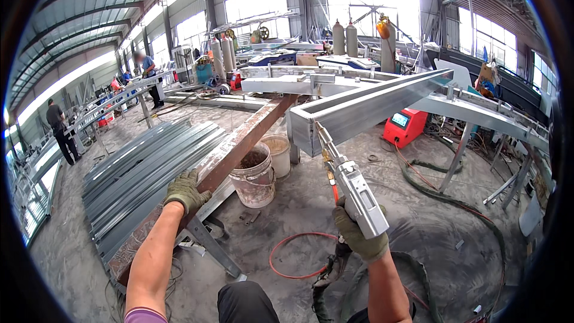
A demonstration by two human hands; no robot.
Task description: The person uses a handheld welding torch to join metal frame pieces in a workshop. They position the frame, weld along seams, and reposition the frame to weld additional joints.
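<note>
My right hand (362, 233), in an olive work glove, is closed round the rear of a silver handheld welding gun (359, 194). The gun's thin nozzle tip is at the near end corner of a long shiny metal channel frame (371, 110); whether it touches cannot be told. A thick sleeved cable runs down from the gun. My left hand (188, 191), gloved the same way, lies on top of a rusty brown steel beam (230, 152), fingers stretched over its surface and holding nothing. The channel frame rests across metal supports, its near end jutting toward me.
Two dirty buckets (253, 176) stand beside the beam. Grey metal profiles (143, 173) are stacked at left. A red machine (405, 127) with a screen sits under the frame. Hoses and an orange cable (275, 251) loop over the floor. Gas cylinders (351, 39) and people (57, 128) are farther back.
</note>
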